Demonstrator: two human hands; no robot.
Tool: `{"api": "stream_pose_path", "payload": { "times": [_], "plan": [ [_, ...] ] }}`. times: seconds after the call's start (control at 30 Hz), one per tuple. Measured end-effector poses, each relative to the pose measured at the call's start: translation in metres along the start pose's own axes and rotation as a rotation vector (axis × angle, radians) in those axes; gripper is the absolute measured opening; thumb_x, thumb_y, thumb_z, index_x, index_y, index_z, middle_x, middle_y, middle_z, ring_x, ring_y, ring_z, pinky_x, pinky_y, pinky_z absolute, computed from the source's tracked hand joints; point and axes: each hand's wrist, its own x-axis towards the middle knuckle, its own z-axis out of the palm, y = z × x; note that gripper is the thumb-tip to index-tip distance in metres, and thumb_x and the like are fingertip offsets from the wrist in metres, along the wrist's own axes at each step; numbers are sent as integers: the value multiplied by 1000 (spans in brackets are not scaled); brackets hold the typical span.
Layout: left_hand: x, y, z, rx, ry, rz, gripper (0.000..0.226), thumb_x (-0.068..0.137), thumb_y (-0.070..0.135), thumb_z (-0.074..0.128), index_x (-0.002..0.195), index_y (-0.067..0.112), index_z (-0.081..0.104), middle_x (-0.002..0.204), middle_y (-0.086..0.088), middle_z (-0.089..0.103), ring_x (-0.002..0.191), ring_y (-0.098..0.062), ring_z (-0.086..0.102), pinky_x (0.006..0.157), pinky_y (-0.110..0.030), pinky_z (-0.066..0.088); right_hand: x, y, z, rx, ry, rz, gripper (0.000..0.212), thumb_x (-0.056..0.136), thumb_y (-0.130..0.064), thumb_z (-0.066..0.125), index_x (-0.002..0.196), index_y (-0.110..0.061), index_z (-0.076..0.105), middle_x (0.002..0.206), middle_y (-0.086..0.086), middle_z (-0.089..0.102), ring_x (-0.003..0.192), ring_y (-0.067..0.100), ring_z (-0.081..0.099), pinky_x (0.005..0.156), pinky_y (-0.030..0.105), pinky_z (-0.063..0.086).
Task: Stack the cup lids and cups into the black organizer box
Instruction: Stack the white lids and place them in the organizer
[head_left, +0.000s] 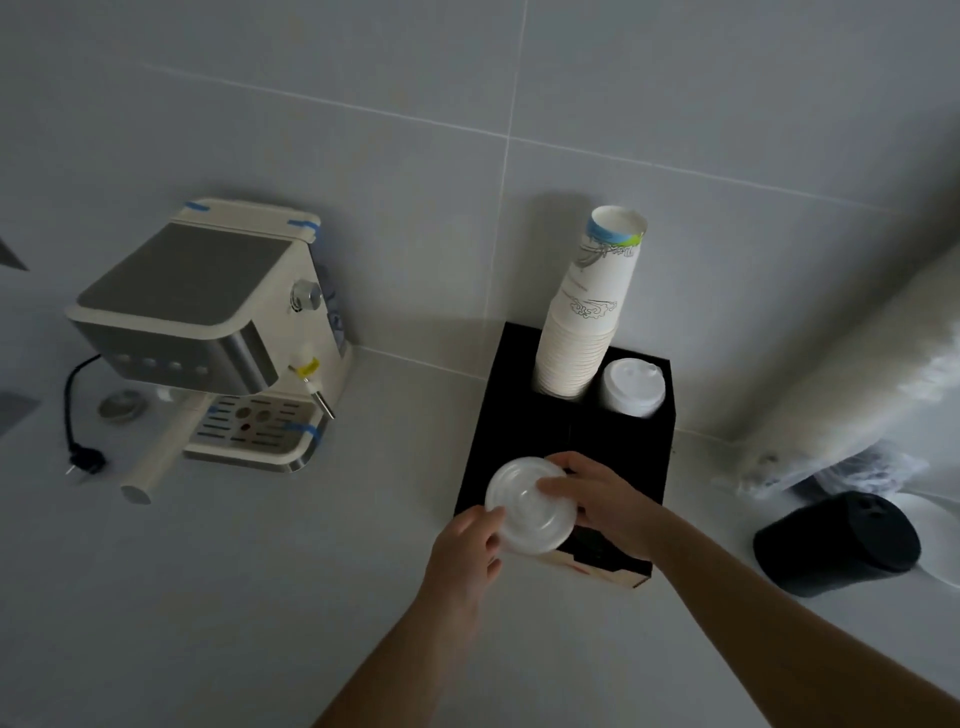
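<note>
Cup lids (531, 505), a clear stack, sit over the front-left compartment of the black organizer box (618, 447), gripped at the rim by the fingers of the left hand (467, 545) and right hand (597, 499). Done: paper cups (582, 322) rear-left, white lids (632, 387) rear-right. Left, seemingly: black lids (836, 545) on the desk (208, 597) near its right edge.

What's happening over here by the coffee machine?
A person is filling a black organizer box on the counter. Both hands, left hand and right hand, hold a stack of clear lids over the box's front left slot. Behind it, a tall stack of paper cups and a stack of white lids already sit in the back slots. A pile of black lids lies on the counter to the right.
</note>
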Motion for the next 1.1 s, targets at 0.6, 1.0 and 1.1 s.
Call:
{"api": "stream_pose_path", "payload": {
  "times": [0.6,1.0,1.1],
  "plan": [
    [63,7,21,-92,163,-117,48,95,39,47,140,22,43,124,3,51,112,-13,47,102,-32,33,83,-21,14,-43,-34,310,38,83,-21,60,120,-18,60,123,7,64,116,24,58,109,38,42],
    [65,25,23,-81,210,-187,27,98,15,45,123,9,53,89,2,51,87,-13,49,85,-27,40,87,-15,30,-222,105,267,52,66,-19,60,118,-15,63,119,9,66,112,29,60,101,41,48],
    [64,24,21,-55,203,-183,14,96,9,47,83,11,51,79,0,49,71,-9,45,65,-21,36,82,-14,29,-328,156,211,38,80,-16,61,118,-20,62,110,4,64,105,23,59,87,34,49]
  ]
}}
